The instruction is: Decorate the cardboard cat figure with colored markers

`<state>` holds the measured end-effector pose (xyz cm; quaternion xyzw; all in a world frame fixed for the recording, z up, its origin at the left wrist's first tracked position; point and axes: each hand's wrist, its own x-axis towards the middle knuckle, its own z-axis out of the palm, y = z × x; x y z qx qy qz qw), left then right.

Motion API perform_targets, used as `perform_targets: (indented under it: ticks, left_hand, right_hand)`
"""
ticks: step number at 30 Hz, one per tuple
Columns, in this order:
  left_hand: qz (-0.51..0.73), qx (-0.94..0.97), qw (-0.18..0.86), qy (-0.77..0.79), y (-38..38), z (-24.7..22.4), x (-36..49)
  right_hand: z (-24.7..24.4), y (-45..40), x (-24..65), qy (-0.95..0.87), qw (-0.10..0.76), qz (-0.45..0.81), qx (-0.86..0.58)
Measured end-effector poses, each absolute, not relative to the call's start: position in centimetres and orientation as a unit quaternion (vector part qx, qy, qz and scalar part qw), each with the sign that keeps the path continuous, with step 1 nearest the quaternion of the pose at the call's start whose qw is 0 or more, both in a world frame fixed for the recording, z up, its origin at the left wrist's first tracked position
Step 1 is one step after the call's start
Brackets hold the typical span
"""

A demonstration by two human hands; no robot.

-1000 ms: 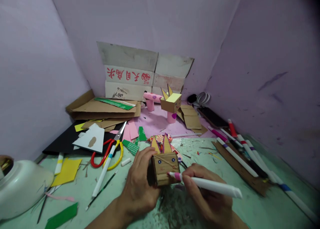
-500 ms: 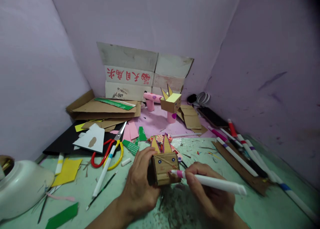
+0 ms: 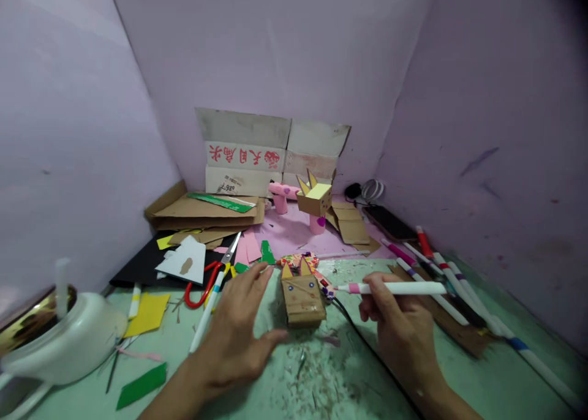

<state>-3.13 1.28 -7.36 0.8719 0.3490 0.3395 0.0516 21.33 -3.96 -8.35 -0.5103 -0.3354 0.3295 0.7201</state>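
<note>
The box (image 3: 303, 310) on the table (image 3: 271, 395) is already wearing ears (image 3: 305, 268) and eyes (image 3: 311, 285); anything remaining is not showing. The left hand (image 3: 239, 337) is holding nothing, open beside it; the right hand (image 3: 404, 325) is gripping a marker (image 3: 416, 288).

Pink-banded marker (image 3: 404, 288) in right hand (image 3: 399, 310)

mostly matt cardboard box (image 3: 304, 308), smooth plastic marker (image 3: 416, 288) (and shiny metal scissor blades (image 3: 232, 248))

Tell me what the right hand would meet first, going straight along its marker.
Probably the patterned corded tool, just beyond the marker; depth is unclear, so both could pass above.
</note>
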Motion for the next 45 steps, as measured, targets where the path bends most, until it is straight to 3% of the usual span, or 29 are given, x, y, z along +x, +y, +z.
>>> perform_targets:
  ticks: [3, 7, 11, 20, 27, 35, 45]
  left_hand:
    - [0.321, 0.830, 0.048, 0.453, 2.3, -4.2, -6.5]
    - [0.143, 0.772, 0.133, 0.604, 3.2, -1.9, -9.0]
    - [0.083, 0.775, 0.131, 0.613, 3.0, -2.3, -8.2]
    - [0.107, 0.810, 0.099, 0.569, 3.0, -6.3, -3.5]
    - [0.232, 0.766, 0.198, 0.565, 3.5, -6.6, -4.1]
    - [0.442, 0.587, 0.478, 0.482, 2.7, -5.0, -4.4]
    - [0.481, 0.462, 0.614, 0.423, 0.3, -4.1, -2.3]
  right_hand:
    - [-7.5, -3.6, 21.6, -0.277, 0.750, 0.369, -0.475]
    - [-6.7, -3.1, 22.4, -0.219, 0.757, 0.408, -0.460]
    - [-6.6, -2.5, 23.0, -0.186, 0.756, 0.433, -0.454]
    - [-6.8, -2.9, 20.9, -0.256, 0.718, 0.478, -0.437]
    - [-6.5, -3.6, 19.6, -0.284, 0.711, 0.488, -0.419]
    - [-6.8, -3.7, 19.9, -0.285, 0.729, 0.480, -0.397]
    - [-6.7, -4.1, 19.3, -0.311, 0.713, 0.497, -0.385]
